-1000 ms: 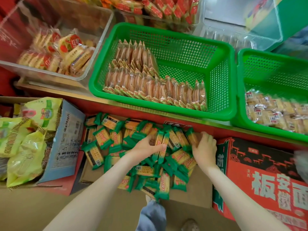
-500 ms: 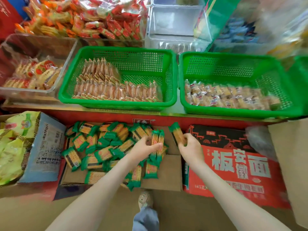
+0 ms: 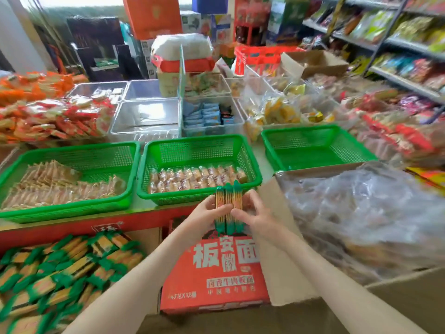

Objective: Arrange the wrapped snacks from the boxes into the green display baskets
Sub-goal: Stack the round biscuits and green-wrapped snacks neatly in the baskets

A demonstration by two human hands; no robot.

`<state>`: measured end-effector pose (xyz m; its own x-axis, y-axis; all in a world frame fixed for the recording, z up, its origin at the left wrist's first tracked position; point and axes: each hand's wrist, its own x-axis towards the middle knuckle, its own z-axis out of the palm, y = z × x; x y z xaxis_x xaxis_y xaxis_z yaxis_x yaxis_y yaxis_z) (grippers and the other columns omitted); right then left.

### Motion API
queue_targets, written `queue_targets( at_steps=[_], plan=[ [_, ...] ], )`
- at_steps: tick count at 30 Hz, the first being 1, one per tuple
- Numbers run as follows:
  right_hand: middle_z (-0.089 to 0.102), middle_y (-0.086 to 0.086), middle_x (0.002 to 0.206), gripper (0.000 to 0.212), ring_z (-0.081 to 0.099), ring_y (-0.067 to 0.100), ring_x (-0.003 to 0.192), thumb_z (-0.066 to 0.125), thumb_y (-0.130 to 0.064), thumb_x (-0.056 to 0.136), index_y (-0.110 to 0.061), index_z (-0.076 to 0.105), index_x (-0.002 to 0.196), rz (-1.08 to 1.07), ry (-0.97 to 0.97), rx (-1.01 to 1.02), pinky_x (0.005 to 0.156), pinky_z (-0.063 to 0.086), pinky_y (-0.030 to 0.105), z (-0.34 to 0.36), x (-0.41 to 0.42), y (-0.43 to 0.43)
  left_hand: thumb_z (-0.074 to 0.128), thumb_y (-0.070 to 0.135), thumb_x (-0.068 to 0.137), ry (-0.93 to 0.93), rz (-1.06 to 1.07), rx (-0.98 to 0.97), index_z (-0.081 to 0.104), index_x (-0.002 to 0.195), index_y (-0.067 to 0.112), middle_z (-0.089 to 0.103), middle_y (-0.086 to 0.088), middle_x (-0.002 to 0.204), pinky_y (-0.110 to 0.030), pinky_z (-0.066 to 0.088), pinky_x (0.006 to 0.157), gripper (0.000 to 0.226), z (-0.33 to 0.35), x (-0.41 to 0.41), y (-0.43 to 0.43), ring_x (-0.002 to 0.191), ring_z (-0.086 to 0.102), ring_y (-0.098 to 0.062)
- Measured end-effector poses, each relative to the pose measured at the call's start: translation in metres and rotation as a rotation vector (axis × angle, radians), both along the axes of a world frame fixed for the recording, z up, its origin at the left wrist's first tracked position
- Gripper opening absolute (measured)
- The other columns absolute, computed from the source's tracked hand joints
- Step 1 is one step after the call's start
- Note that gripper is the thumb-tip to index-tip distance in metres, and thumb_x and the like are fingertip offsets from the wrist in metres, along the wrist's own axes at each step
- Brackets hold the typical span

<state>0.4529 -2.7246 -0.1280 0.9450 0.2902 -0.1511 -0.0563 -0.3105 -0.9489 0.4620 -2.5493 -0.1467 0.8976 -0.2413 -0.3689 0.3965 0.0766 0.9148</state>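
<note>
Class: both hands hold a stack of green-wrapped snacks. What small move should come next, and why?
Probably carry the stack rightward to the right basket: it looks empty, while the left basket and middle basket are partly filled. The left hand and right hand grip the stack.

The red carton [image 3: 214, 268] reads "安徽板面" (smaller print below: "X12").

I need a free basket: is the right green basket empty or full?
Empty, as far as visible: only bare green mesh shows inside the right basket.
</note>
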Motion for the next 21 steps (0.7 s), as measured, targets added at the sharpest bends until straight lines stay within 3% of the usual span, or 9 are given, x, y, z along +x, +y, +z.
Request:
queue_targets(
  at_steps=[3,6,8,10,12,16,19,21],
  plan=[
    [0.065,-0.005,0.109,0.053,0.063,0.014,0.105,0.07,-0.045,0.075,-0.022,0.045,0.117,-0.021,0.0,0.026,0.091,0.053,0.037,0.025,0.017,-0.055,0.074,0.025,0.077,-0.058,-0.063,0.001,0.055,0.116,0.02,0.07,-0.006,0.106,-0.043,0.054,0.086,0.044,0.024,0.02,-0.049,0.098,0.068,-0.026],
    [0.062,-0.003,0.118,0.06,0.061,0.012,0.108,0.071,-0.024,0.082,-0.023,0.035,0.13,-0.013,0.016,0.057,0.094,0.051,0.033,0.04,0.051,-0.099,0.081,0.031,0.069,-0.15,-0.14,0.045,0.052,0.122,0.017,0.069,-0.013,0.111,-0.042,0.055,0.081,0.063,0.038,0.052,-0.087,0.097,0.068,-0.028],
    [0.063,-0.004,0.118,0.061,0.06,0.01,0.109,0.073,-0.021,0.084,-0.021,0.04,0.135,0.014,0.004,0.007,0.098,0.048,0.031,0.046,0.079,-0.126,0.082,0.025,0.074,-0.212,-0.143,0.113,0.051,0.121,0.015,0.067,-0.016,0.113,-0.042,0.055,0.084,0.057,0.041,0.08,-0.11,0.098,0.067,-0.027],
    [0.064,-0.008,0.117,0.058,0.059,0.004,0.107,0.075,-0.027,0.079,-0.026,0.047,0.13,0.039,-0.024,-0.031,0.098,0.047,0.028,0.05,0.108,-0.15,0.081,0.02,0.075,-0.261,-0.149,0.151,0.05,0.122,0.017,0.067,-0.014,0.113,-0.039,0.055,0.088,0.056,0.04,0.112,-0.135,0.099,0.067,-0.023],
    [0.062,-0.011,0.113,0.05,0.058,-0.004,0.099,0.074,-0.02,0.082,-0.029,0.048,0.124,0.051,-0.048,-0.068,0.091,0.047,0.022,0.049,0.14,-0.173,0.084,0.023,0.068,-0.3,-0.162,0.158,0.048,0.122,0.02,0.066,-0.009,0.113,-0.036,0.054,0.088,0.065,0.034,0.146,-0.161,0.1,0.066,-0.019],
    [0.061,-0.007,0.113,0.055,0.058,0.006,0.103,0.076,-0.01,0.08,-0.025,0.044,0.124,0.022,-0.031,-0.142,0.09,0.045,0.019,0.041,0.215,-0.219,0.081,0.009,0.073,-0.341,-0.177,0.205,0.045,0.119,0.017,0.064,-0.009,0.11,-0.04,0.055,0.087,0.059,0.02,0.221,-0.215,0.094,0.065,-0.018],
    [0.059,-0.012,0.117,0.068,0.057,-0.004,0.102,0.077,-0.012,0.08,-0.026,0.036,0.133,0.016,0.041,-0.169,0.083,0.043,0.008,0.033,0.257,-0.256,0.081,0.025,0.075,-0.441,-0.265,0.43,0.04,0.13,0.019,0.063,-0.001,0.114,-0.037,0.054,0.088,0.068,0.011,0.268,-0.25,0.1,0.062,-0.016],
    [0.06,-0.011,0.119,0.066,0.058,-0.002,0.106,0.078,-0.019,0.079,-0.027,0.039,0.133,0.013,0.076,-0.207,0.085,0.045,0.012,0.023,0.28,-0.28,0.079,0.036,0.075,-0.468,-0.33,0.55,0.033,0.138,0.02,0.059,0.005,0.115,-0.029,0.05,0.084,0.08,0.005,0.293,-0.271,0.102,0.059,-0.014]
  ],
)
